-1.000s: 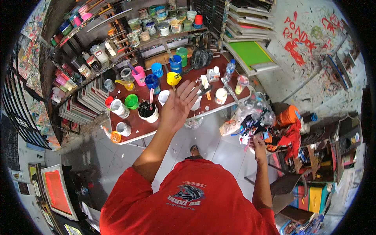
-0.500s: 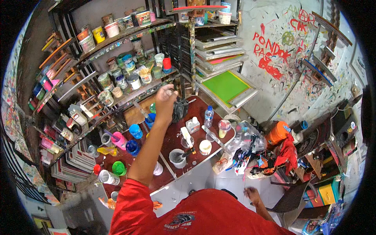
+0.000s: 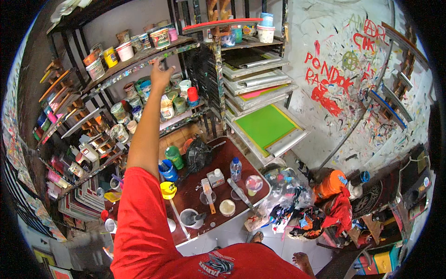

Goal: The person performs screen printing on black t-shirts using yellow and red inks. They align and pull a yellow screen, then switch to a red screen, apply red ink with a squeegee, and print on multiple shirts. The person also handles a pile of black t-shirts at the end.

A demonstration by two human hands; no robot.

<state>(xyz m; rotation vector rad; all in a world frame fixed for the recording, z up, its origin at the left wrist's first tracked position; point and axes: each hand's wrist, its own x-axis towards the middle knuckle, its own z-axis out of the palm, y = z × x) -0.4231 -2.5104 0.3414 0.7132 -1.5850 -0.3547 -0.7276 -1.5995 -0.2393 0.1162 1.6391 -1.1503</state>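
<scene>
Glossy tabletop [image 3: 188, 194], plastic bottle [image 3: 236, 170], matt cloth sleeve [image 3: 141, 209]

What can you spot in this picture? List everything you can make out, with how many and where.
Shelves: several, dark, left and upper left
Paint tubs: many, mixed colours, on the shelves
Printing screens: several, one green, stacked upper centre
Wall: one, pale with red lettering, upper right
Table: one, dark red, centre
Water bottle: one, clear and blue, on table
Square bottle: one, whitish, on table
Black plastic bag: one, black, table's far side
Green jar: one, green, beside that bag
Yellow tub: one, yellow, on table
Grey tub: one, grey, table's near side
Cloths: several, largely red, right of table
Bucket: one, orange, right
Shirt: one, red, bottom
Left hand: one, bare, by upper shelf
Right hand: one, bare, lower right
</scene>
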